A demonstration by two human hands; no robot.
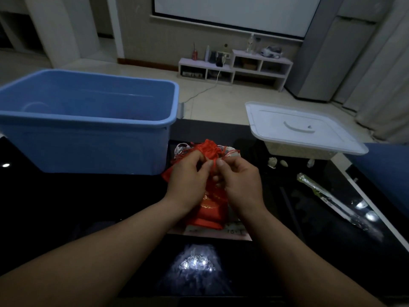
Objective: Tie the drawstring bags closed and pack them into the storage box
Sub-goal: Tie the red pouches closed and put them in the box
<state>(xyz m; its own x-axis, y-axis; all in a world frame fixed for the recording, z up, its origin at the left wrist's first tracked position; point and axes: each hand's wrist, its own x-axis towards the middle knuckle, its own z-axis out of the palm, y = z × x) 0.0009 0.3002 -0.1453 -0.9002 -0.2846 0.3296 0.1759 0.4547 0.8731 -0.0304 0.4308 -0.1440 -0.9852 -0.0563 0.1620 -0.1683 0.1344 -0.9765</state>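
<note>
Between my two hands, low over the glossy black desk [66,207], sits the red fabric drawstring bag with gold print [210,209], its gathered neck pointing away from me. My left hand [188,173] grips the puckered neck with curled fingers. My right hand [239,180] pinches the thin red cord [222,150] between thumb and forefinger, and the hands nearly touch.

To tie this well, I judge the left should keep the neck bunched while the right draws the cord through and snugs the knot against the fabric, gently enough that the gathers do not slip.

Beyond the left hand stands the big blue plastic storage box [88,149], open-topped. I cannot see any bags inside from this angle. Just past my fingertips lie more pale bags [180,149] with loose red strings that could snag in the knot.

Out beyond the right hand a white plastic lid [305,129] rests on a white basket, with a long clear-wrapped stick [327,196] nearer. Neither blocks the way to the box.
</note>
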